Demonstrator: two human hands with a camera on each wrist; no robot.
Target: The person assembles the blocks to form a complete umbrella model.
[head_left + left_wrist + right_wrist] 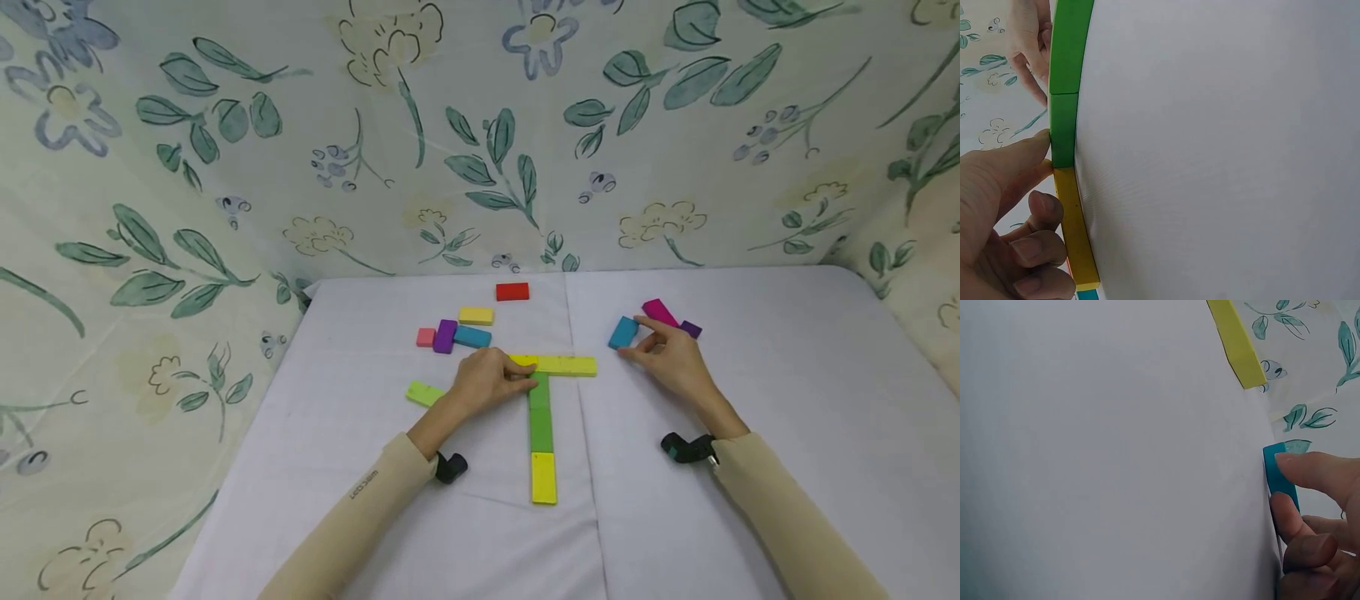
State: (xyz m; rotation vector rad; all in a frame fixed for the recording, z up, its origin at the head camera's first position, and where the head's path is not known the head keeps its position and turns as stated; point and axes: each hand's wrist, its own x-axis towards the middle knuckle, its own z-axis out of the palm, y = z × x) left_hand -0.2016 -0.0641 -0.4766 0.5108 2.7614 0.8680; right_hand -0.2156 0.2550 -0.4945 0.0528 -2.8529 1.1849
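Yellow blocks form a crossbar (567,367) above a stem of green blocks (541,429) with a yellow block (543,478) at its near end. My left hand (487,379) is at the join of crossbar and stem. Its thumb and index finger touch the blocks there, the thumb on the green block (1064,131), beside the yellow block (1077,231); the other fingers bend inward. Off to the right, my right hand (671,358) pinches a blue block (623,332) between thumb and finger. In the right wrist view this blue block (1280,469) shows between the fingertips.
Behind my right hand lie a magenta block (660,312) and a purple block (691,330). Left of the crossbar are pink (426,337), purple (445,337), blue (473,337) and yellow (476,316) blocks. A red block (512,292) lies farther back; a light green block (424,394) is partly covered by my left hand.
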